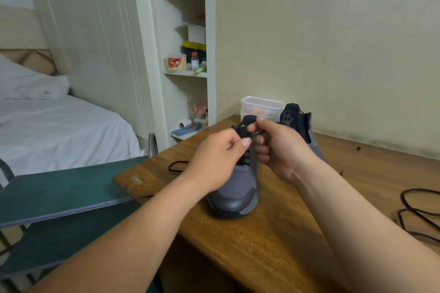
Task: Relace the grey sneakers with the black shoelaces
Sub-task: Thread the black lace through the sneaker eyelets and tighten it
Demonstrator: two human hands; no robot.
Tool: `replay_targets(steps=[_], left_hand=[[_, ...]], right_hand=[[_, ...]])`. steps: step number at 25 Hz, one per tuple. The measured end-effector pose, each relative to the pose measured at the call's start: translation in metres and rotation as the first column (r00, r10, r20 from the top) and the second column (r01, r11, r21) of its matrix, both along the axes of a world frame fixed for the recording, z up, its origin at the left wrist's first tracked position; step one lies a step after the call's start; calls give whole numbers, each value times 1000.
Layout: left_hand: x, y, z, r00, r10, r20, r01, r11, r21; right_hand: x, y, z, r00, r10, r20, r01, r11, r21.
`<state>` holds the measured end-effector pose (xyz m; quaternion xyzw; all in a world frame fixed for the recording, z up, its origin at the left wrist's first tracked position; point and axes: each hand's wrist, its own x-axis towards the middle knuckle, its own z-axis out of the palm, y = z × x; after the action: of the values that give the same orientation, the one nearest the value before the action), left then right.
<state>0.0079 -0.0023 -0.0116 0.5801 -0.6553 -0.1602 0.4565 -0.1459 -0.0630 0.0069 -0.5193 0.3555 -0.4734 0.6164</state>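
Our left hand and right hand pinch the limp thin black shoelace over the grey mesh sneaker; we'd grip near its tips.

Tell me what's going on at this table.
A person is lacing a grey sneaker on the wooden table. The left hand and right hand both pinch the black lace up by the tongue, and the lower rows are already crossed. The second sneaker stands behind the right hand, and a loose lace lies on the table to the right.
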Motion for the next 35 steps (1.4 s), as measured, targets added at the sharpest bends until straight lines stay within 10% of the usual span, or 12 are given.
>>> replay_targets(steps=[4,13,19,31,35], left_hand=[[35,5,-14,943,296,154,-296,955,-20],[-18,-14,-4,990,100,101,-86,987,-135],[-5,-11,-1,975,71,212,-47,992,-119],[1,-34,-18,994,55,-97,-59,998,-36],[0,-43,-32,996,70,-64,-73,996,-53]], right_hand=[[-13,-7,-4,993,-107,43,105,993,55],[12,15,-1,904,-75,-421,-22,975,-220],[0,7,0,918,-113,-380,-5,955,-296],[5,-31,-13,765,-342,-546,162,922,-350],[2,-37,-22,906,-263,-331,194,954,-227]])
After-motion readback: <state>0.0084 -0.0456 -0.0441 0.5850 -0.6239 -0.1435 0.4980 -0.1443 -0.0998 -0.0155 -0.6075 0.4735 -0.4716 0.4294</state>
